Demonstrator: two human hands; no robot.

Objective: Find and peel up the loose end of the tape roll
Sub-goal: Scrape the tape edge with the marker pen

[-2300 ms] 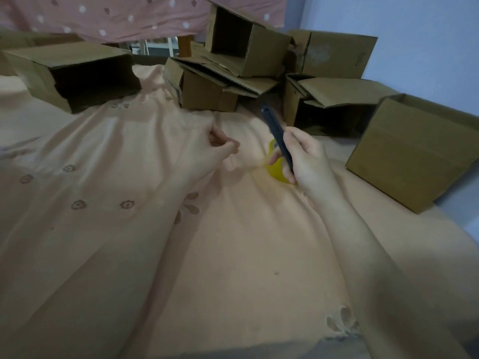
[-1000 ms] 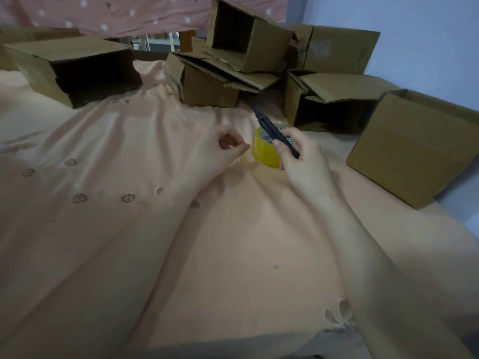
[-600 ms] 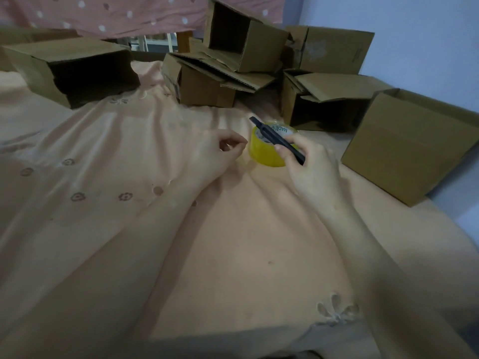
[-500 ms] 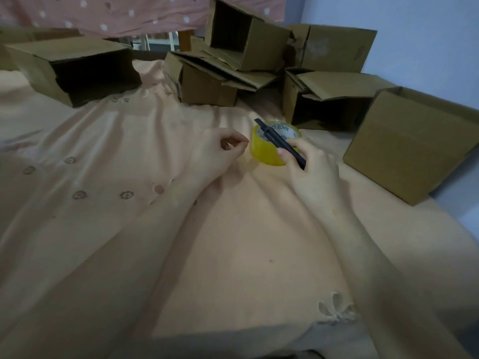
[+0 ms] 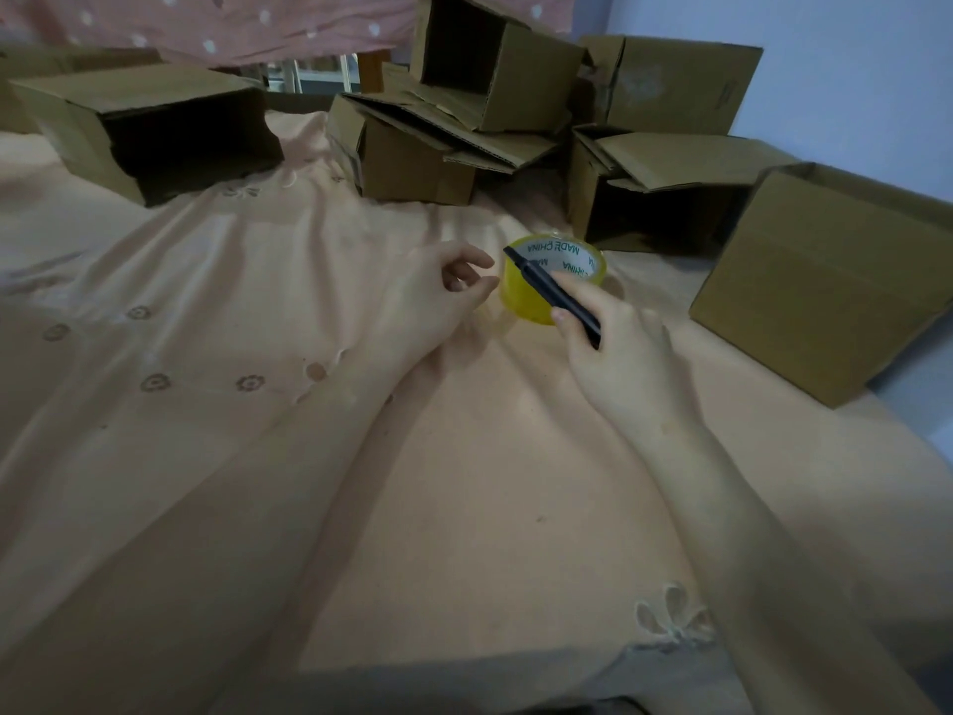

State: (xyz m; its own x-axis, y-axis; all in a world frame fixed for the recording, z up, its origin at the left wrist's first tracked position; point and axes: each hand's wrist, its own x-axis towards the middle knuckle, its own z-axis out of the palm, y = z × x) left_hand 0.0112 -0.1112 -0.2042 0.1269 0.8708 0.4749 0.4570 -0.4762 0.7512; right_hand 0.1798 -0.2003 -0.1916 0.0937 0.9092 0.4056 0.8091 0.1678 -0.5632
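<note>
Lying flat on the peach bedsheet [image 5: 464, 482], the yellow tape roll [image 5: 526, 296] showed its white core with green lettering facing up, just in front of the open cardboard boxes [image 5: 644, 198] heaped at the back. No lifted tab or loose end could be made out on its outer wrap (the dim light and the smooth yellow surface hid any seam), so by my reading the search for the end had hardly begun and the peeling was wholly left to do.

Against the roll's near right side came the right hand [image 5: 624, 363], closed around a dark utility knife or marker [image 5: 552, 296] (which of the two I could not tell) whose tip crossed over the roll's top edge. Whether the fingers also gripped the roll itself was hidden behind the tool.

On the other side the left hand [image 5: 438, 301] held nothing, its fingers loosely curled and slightly parted, the fingertips just beside the roll's left wall; whether they touched it was not clear.

Further out, a large closed box [image 5: 835, 281] stood at the right against the pale wall.
</note>
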